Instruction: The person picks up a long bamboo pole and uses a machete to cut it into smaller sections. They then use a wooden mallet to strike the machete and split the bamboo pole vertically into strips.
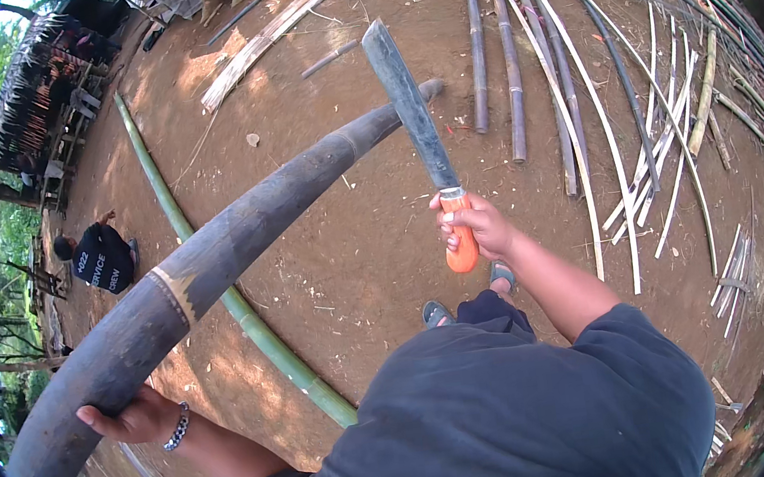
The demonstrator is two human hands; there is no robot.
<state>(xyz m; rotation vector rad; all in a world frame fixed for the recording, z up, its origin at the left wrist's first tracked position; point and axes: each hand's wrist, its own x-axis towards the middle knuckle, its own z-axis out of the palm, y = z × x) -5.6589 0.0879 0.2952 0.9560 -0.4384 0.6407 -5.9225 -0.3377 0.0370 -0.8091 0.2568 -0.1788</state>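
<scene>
A thick dark bamboo pole (pixel 251 218) slants from the lower left up to the middle of the view, with a pale scraped patch at one of its joints. Under its near end, my left hand (pixel 140 417) supports it, thumb along the side and the other fingers hidden behind the pole. My right hand (pixel 481 226) is wrapped round the orange handle of a machete (pixel 414 111). The broad grey blade points up and away, and in the view it overlaps the pole's far end; whether they touch I cannot tell.
A green bamboo pole (pixel 249 321) lies on the dirt beneath the dark one. Dark poles (pixel 510 61) and pale split strips (pixel 592 127) are spread at the right. A split plank (pixel 268 45) lies farther off. Someone in a dark shirt (pixel 103 256) crouches at the left near a thatched shelter (pixel 22 101).
</scene>
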